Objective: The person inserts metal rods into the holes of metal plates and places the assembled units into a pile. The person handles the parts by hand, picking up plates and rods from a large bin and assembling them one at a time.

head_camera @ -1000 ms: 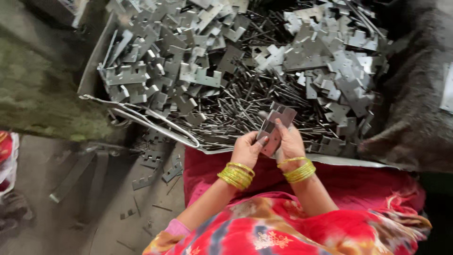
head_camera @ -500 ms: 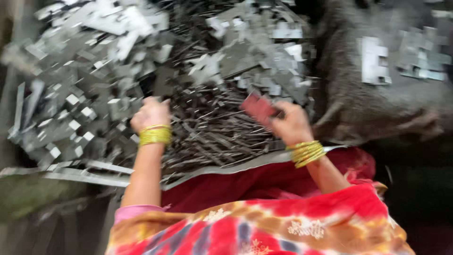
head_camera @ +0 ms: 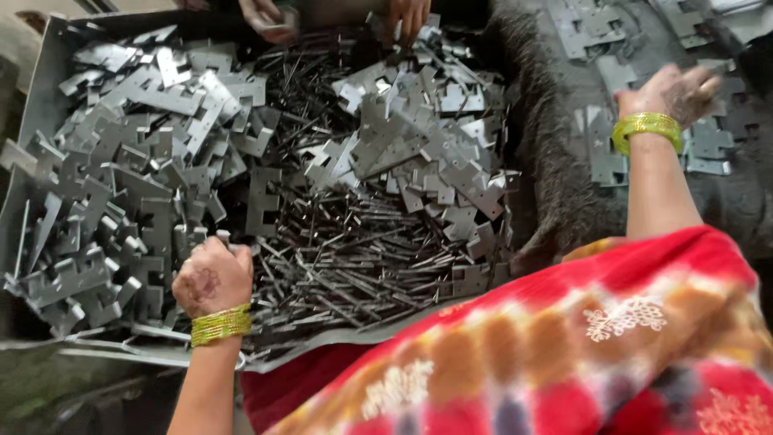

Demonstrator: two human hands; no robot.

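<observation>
Looking down from my head camera, nearest me at six o'clock is my red, orange and white patterned clothing (head_camera: 564, 346) filling the lower right. At about eight o'clock my left hand (head_camera: 213, 278), wearing yellow-green bangles (head_camera: 221, 325), rests knuckles-up with the fingers curled down into the heap; it seems clenched around something, but I cannot tell which piece, since the fingertips are buried. It sits where the flat grey notched metal plates (head_camera: 121, 209) meet a tangle of thin dark metal pins (head_camera: 354, 258), both piled inside a shallow grey metal tray (head_camera: 44, 72). A second drift of plates (head_camera: 427, 137) lies toward twelve o'clock.

At two o'clock my right hand (head_camera: 672, 93), also bangled, reaches out over a dark fuzzy cloth (head_camera: 555, 185) beside the tray, where finished plates (head_camera: 604, 161) lie scattered. Motion blurs it; the fingers look loosened, and I cannot tell whether it holds anything.

Farthest away, at twelve o'clock, another person's two hands (head_camera: 407, 16) work at the tray's far edge.

In my judgement, doing this step well means closing the left fingers on a single plate by its flat faces, keeping clear of sharp edges and loose pins, and lifting straight so neighbours do not snag.
</observation>
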